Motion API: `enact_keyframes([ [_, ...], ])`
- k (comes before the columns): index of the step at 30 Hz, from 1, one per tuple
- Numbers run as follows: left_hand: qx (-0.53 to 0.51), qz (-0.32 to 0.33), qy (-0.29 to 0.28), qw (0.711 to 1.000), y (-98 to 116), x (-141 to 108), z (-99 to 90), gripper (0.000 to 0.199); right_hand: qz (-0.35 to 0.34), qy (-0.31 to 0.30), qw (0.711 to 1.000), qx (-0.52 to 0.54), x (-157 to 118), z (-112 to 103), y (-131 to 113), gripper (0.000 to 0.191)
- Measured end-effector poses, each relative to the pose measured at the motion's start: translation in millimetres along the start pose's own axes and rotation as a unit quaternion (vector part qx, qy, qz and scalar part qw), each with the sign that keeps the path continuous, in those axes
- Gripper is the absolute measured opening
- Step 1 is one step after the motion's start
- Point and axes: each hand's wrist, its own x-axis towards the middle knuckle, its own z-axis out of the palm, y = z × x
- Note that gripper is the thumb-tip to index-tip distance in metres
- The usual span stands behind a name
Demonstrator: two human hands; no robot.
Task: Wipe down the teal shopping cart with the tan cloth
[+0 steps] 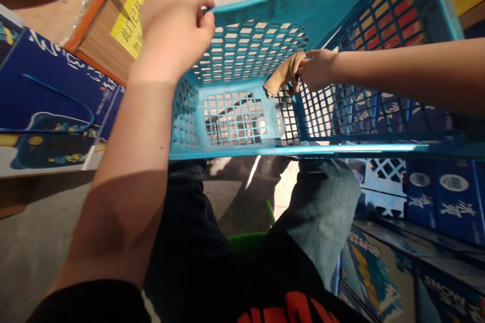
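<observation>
A blue plastic basket (290,9) with lattice walls and a grid bottom spans the middle of the head view, held over my knees. My left hand (176,22) is closed on its far rim at the upper left, thumb and fingers hooked over the edge. Inside the basket, my right hand (316,68) grips a tan cloth (285,74). The cloth hangs crumpled close to the basket's inner side and bottom; whether it touches them I cannot tell. My right fingers are partly hidden behind the cloth.
Blue boxes (454,197) with white print are stacked at the right. A dark blue printed box (56,101) stands at the left, below a wooden counter (102,25) bearing a yellow sign (131,20). Something green (246,243) shows beneath me.
</observation>
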Motion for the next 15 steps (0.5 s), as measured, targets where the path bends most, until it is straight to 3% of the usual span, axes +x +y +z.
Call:
enact_keyframes([
  [1, -0.003, -0.003, 0.004, 1.000, -0.1, -0.1, 0.1, 0.070, -0.016, -0.008, 1.000, -0.019, -0.2, -0.8, -2.5, 0.020],
  [2, -0.007, -0.005, 0.008, 1.000, -0.5, -0.4, 0.3, 0.069, -0.029, -0.005, 0.999, -0.028, 0.3, -0.4, -4.8, 0.013],
  [5, -0.010, -0.002, 0.001, 1.000, -3.1, -2.9, 1.6, 0.069, -0.086, 0.052, 0.995, -0.014, 5.2, 7.9, -6.6, 0.051],
  [7, -0.013, 0.000, -0.004, 1.000, -5.0, -5.0, 2.3, 0.070, -0.106, 0.070, 0.992, -0.013, 9.2, 17.4, -1.5, 0.055],
  [12, -0.031, -0.007, -0.003, 0.999, -6.8, -5.7, 3.5, 0.072, -0.066, -0.017, 0.997, -0.039, 14.5, 35.9, 17.2, 0.021],
  [15, -0.030, 0.003, 0.000, 1.000, -7.8, -4.5, 4.7, 0.073, -0.030, -0.013, 0.999, -0.034, 17.5, 36.6, 17.2, 0.013],
])
